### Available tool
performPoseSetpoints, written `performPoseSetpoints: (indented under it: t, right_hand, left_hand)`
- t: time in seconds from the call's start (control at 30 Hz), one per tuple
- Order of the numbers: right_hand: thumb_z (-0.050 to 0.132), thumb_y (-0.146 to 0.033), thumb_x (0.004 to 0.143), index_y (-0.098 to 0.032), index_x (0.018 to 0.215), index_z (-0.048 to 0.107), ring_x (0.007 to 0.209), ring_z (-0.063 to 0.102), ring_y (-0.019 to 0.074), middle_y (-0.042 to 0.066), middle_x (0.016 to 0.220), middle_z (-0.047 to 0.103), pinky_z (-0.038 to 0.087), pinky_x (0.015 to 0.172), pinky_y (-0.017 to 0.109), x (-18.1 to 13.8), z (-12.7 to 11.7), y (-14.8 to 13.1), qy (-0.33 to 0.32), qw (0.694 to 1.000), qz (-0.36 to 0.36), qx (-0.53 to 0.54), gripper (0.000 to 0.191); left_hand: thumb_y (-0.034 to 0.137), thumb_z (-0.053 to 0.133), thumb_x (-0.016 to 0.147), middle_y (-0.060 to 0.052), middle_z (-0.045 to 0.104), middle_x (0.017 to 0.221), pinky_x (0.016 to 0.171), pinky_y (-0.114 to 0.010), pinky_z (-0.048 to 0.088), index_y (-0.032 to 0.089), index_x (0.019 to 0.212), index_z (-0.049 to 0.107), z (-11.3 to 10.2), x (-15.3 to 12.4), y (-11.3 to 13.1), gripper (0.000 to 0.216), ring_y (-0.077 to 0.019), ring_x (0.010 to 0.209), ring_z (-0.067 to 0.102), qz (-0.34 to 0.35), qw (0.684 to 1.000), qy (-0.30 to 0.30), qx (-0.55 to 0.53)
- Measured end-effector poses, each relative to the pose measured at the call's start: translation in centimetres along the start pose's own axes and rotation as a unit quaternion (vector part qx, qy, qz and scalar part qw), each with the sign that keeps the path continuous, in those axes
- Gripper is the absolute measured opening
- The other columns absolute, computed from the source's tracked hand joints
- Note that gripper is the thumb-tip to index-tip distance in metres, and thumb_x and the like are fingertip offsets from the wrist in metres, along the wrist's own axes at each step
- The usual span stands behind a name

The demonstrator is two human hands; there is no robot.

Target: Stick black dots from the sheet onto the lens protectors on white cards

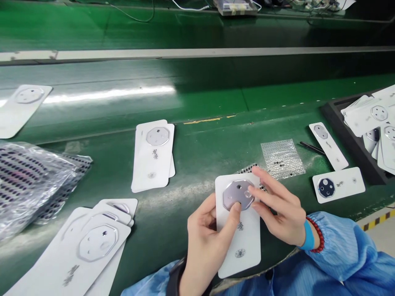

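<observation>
While your left hand (203, 234) clamps white panel (243, 240) by left edge above near edge of tabletop (191, 164), thumb on octagonal plate (233, 193), your right hand (282, 216) holds nothing, fingers (267, 196) extended, tips touching plate from right. Panel long axis points away from you.

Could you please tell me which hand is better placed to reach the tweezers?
Probably the right: the right hand sits nearer the tweezers, while the left hand grips the white cover from below.
</observation>
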State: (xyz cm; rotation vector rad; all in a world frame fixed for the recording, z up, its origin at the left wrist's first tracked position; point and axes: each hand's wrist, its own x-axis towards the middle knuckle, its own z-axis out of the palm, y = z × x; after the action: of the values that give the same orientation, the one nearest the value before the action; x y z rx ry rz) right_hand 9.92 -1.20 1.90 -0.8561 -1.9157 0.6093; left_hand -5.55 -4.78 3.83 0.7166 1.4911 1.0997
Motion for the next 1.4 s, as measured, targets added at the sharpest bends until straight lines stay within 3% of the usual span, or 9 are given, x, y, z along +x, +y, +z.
performPoseSetpoints:
  t: [0.07, 0.17, 0.43, 0.63, 0.8, 0.97, 1.17, 1.3, 1.4]
  right_hand:
    - [0.060, -0.007, 0.089, -0.025, 0.135, 0.055, 0.129, 0.054, 0.0278, 0.010, 0.148, 0.046, 0.056, 0.101, 0.045, -0.3, 0.3, 0.0, 0.028, 0.997, 0.057, 0.032, 0.049]
    - [0.060, -0.007, 0.090, -0.027, 0.136, 0.053, 0.125, 0.057, 0.0256, 0.009, 0.145, 0.050, 0.062, 0.090, 0.038, -0.4, 0.6, 0.0, 0.027, 0.986, 0.109, 0.120, 0.051]
    - [0.062, -0.009, 0.089, -0.025, 0.124, 0.064, 0.118, 0.063, 0.0236, 0.008, 0.134, 0.060, 0.065, 0.084, 0.032, -0.1, 0.5, 0.1, 0.044, 0.967, 0.150, 0.201, 0.039]
    - [0.062, -0.008, 0.088, -0.027, 0.125, 0.064, 0.112, 0.066, 0.0208, 0.007, 0.133, 0.062, 0.065, 0.078, 0.029, 0.1, 0.3, 0.0, 0.038, 0.976, 0.130, 0.169, 0.041]
    - [0.062, -0.008, 0.088, -0.028, 0.126, 0.063, 0.108, 0.068, 0.0192, 0.005, 0.132, 0.062, 0.064, 0.081, 0.029, 0.2, 0.1, -0.2, 0.029, 0.983, 0.110, 0.142, 0.043]
    - [0.064, -0.004, 0.086, -0.027, 0.124, 0.064, 0.107, 0.068, 0.0173, 0.004, 0.131, 0.063, 0.063, 0.082, 0.026, 0.3, 0.0, -0.3, 0.030, 0.987, 0.091, 0.126, 0.044]
    - [0.062, -0.008, 0.088, -0.028, 0.122, 0.065, 0.105, 0.070, 0.0196, 0.006, 0.129, 0.064, 0.064, 0.081, 0.030, 0.4, 0.0, -0.1, 0.034, 0.988, 0.101, 0.108, 0.039]
    - [0.061, -0.009, 0.089, -0.027, 0.123, 0.065, 0.107, 0.069, 0.0194, 0.006, 0.130, 0.064, 0.063, 0.083, 0.030, 0.4, 0.1, 0.0, 0.030, 0.988, 0.103, 0.113, 0.038]
    - [0.062, -0.008, 0.089, -0.026, 0.120, 0.066, 0.107, 0.069, 0.0198, 0.006, 0.130, 0.064, 0.064, 0.082, 0.030, 0.5, 0.1, 0.0, 0.028, 0.985, 0.108, 0.130, 0.036]
  left_hand:
    - [0.033, 0.075, 0.073, -0.002, 0.070, 0.062, 0.045, -0.019, 0.051, 0.016, 0.089, 0.074, 0.3, -0.3, 0.2, 0.024, -0.0134, 0.049, 0.061, 0.006, 1.000, 0.020, 0.005]
    - [0.031, 0.075, 0.072, 0.000, 0.067, 0.057, 0.043, -0.017, 0.047, 0.016, 0.086, 0.073, 0.8, -0.8, 0.4, 0.021, -0.0113, 0.045, 0.057, 0.019, 0.998, 0.050, 0.014]
    - [0.032, 0.074, 0.071, 0.000, 0.063, 0.057, 0.045, -0.019, 0.047, 0.016, 0.085, 0.074, 0.8, -0.6, 0.4, 0.022, -0.0119, 0.047, 0.055, 0.020, 0.999, 0.024, 0.013]
    - [0.037, 0.075, 0.069, 0.000, 0.056, 0.048, 0.039, -0.021, 0.045, 0.014, 0.063, 0.070, -0.1, -0.1, 0.1, 0.024, -0.0115, 0.041, 0.049, -0.002, 0.998, -0.017, 0.055]
    - [0.033, 0.075, 0.065, 0.002, 0.051, 0.043, 0.036, -0.020, 0.040, 0.015, 0.053, 0.066, 0.0, -0.4, 0.3, 0.024, -0.0092, 0.037, 0.043, 0.016, 0.994, 0.042, 0.096]
    - [0.033, 0.075, 0.065, 0.002, 0.050, 0.043, 0.036, -0.020, 0.040, 0.015, 0.050, 0.064, 0.0, -0.6, 0.3, 0.026, -0.0094, 0.037, 0.043, 0.029, 0.994, 0.052, 0.097]
    - [0.033, 0.075, 0.067, -0.001, 0.059, 0.048, 0.039, -0.022, 0.046, 0.015, 0.053, 0.067, -0.4, 0.1, 0.4, 0.024, -0.0124, 0.041, 0.050, 0.022, 0.997, -0.024, 0.076]
    - [0.035, 0.075, 0.067, -0.001, 0.059, 0.048, 0.039, -0.022, 0.045, 0.016, 0.052, 0.066, -0.3, -0.1, 0.3, 0.026, -0.0127, 0.041, 0.051, 0.012, 0.997, -0.003, 0.077]
    - [0.033, 0.075, 0.067, 0.001, 0.055, 0.045, 0.038, -0.021, 0.043, 0.016, 0.053, 0.068, -0.2, -0.2, 0.1, 0.024, -0.0106, 0.038, 0.047, 0.047, 0.992, 0.019, 0.112]
